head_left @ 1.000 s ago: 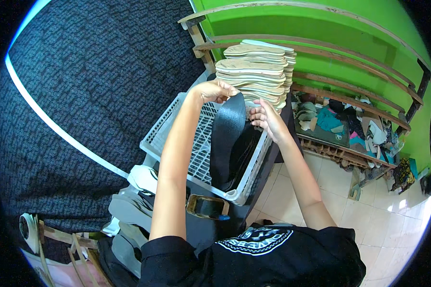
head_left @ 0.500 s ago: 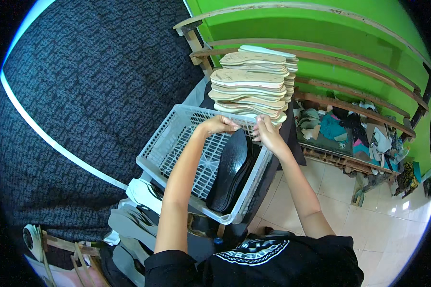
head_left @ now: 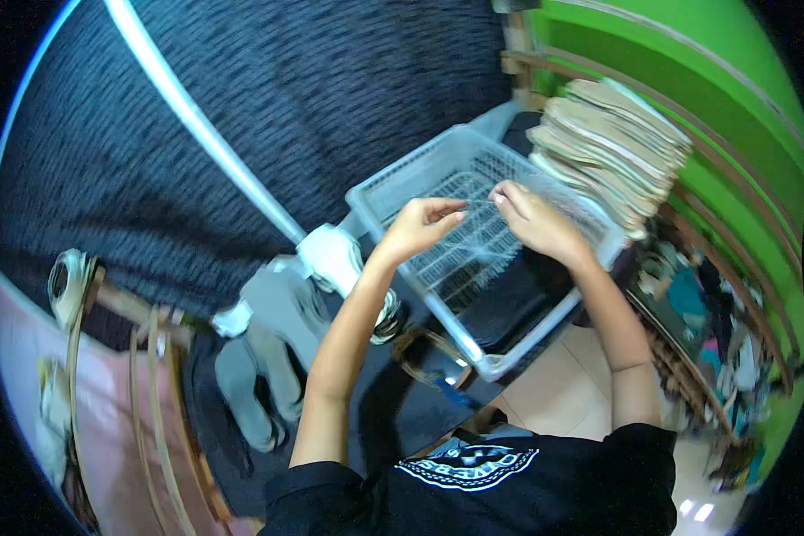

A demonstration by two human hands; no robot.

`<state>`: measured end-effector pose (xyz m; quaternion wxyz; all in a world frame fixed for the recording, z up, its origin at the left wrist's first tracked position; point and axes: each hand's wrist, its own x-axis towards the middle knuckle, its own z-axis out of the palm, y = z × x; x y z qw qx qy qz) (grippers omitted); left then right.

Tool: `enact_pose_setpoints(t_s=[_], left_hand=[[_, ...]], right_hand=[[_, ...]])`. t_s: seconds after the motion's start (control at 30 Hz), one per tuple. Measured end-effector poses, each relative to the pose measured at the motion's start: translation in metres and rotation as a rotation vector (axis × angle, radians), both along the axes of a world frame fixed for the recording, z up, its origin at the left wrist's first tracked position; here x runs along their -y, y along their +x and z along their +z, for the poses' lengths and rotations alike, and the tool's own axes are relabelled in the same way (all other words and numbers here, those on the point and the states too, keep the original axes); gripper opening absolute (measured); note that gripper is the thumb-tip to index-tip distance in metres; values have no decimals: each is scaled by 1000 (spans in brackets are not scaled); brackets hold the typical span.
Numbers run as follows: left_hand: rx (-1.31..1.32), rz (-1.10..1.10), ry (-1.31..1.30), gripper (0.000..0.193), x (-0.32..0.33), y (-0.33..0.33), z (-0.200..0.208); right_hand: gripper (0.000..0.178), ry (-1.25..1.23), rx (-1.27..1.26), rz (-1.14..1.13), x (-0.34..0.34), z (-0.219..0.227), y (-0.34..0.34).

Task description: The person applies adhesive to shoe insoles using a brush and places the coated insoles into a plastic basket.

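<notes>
Over the grey plastic crate point(head_left: 393, 179), my left hand point(head_left: 422, 228) hovers with its fingers loosely bent and the thumb a little apart. I see nothing held in it. Facing it, my right hand point(head_left: 538, 223) is also raised above the crate, fingers half curled and apparently bare; blur softens the fingertips. Below my right hand, a stack of black shoe soles point(head_left: 514, 299) lies along the crate's near right side, partly covered by that hand and wrist. The rest of the crate's slatted bottom shows through.
Beige insoles point(head_left: 607, 147) are piled behind the crate at the right. Grey sole-shaped pieces point(head_left: 281, 308) and a white bundle point(head_left: 330, 259) lie at the left on the dark tabletop point(head_left: 366, 429). A wooden rack point(head_left: 688, 393) with scraps stands at the right.
The view has swung left, bringing more of the grey pieces into sight. Both hands have come away from the far end of the black soles and now hang over the crate.
</notes>
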<state>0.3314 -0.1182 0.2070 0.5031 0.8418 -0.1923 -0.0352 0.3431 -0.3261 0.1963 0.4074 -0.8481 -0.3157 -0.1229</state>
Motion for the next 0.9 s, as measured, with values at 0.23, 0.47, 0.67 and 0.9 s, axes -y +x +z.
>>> enact_pose_setpoints(t_s=[0.23,0.47,0.67,0.9], left_hand=[[303,459,-12,31,-121,-154,-17],[272,886,-127,31,-195,-304,-44],[308,1250,-202,27,-272,-407,-69],[164,1525,-61,36,-373,-491,-134]], right_hand=[[28,-331,40,409,-151,38,-56],[30,-599,133,781,-281,25,-145],[26,-566,18,1052,-360,6,-214],[22,-526,-58,1237,-423,-28,-281]])
